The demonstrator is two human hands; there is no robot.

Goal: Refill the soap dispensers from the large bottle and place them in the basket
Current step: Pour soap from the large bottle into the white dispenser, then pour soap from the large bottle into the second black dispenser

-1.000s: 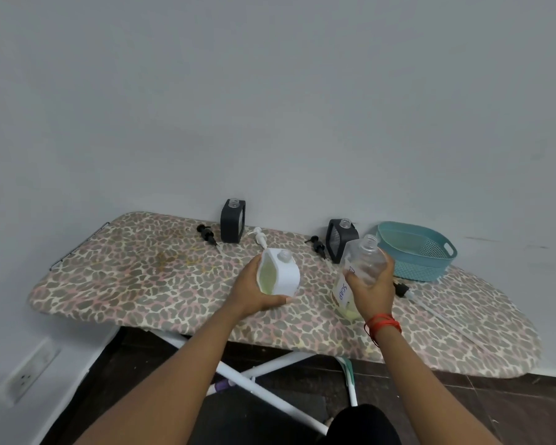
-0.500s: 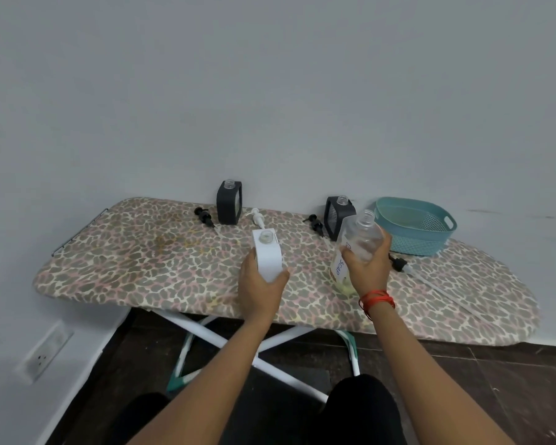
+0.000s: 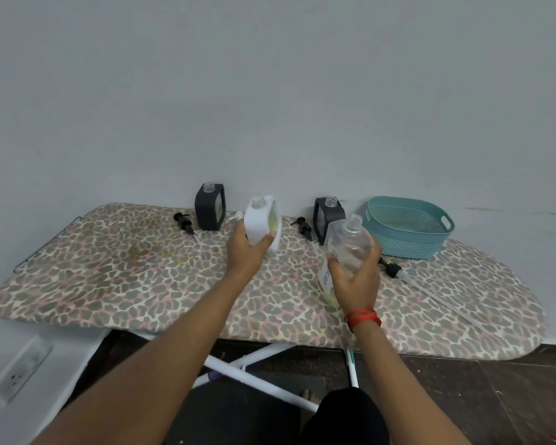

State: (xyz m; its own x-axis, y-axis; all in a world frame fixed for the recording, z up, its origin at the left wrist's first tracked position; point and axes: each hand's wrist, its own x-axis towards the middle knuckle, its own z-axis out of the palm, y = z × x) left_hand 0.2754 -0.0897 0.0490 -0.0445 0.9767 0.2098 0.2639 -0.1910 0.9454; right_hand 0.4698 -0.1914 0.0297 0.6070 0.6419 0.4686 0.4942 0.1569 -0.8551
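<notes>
Head view: a leopard-print ironing board (image 3: pixel 109 271) is seen set against a pale wall (image 3: pixel 270 91), with both forearms reaching over it. A white dispenser (image 3: pixel 260 221) is held by the left hand (image 3: pixel 249 252) over the far middle of the board; the fingers (image 3: pixel 239 229) are curled round its lower body with the thumb pressed on its front face, and its open neck is tipped slightly away. Whether its base touches the board cannot be told, as the hand hides it. A large bottle (image 3: pixel 349 245) of clear plastic is gripped by the right hand (image 3: pixel 355 281), fingers (image 3: pixel 374 255) wrapped round its middle; it is uncapped and tilted, neck up and away, with what appears to be yellow-green liquid pooled at its low end and a white label with blue letters on its side. A red thread (image 3: pixel 363 317) is worn on the right wrist. Two black dispensers are stood upright and uncapped at the back of the board: one (image 3: pixel 210 211) just left of the white dispenser, the other (image 3: pixel 326 220) partly behind the large bottle. A teal basket (image 3: pixel 408 242) is placed at the back right, near the second black dispenser. Black pump heads are laid on the cover beside each black dispenser (image 3: pixel 183 220) (image 3: pixel 302 227), and a larger pump with a long tube (image 3: pixel 390 269) is laid to the right of the right hand. A wall outlet (image 3: pixel 16 370) is seen low on the left.
</notes>
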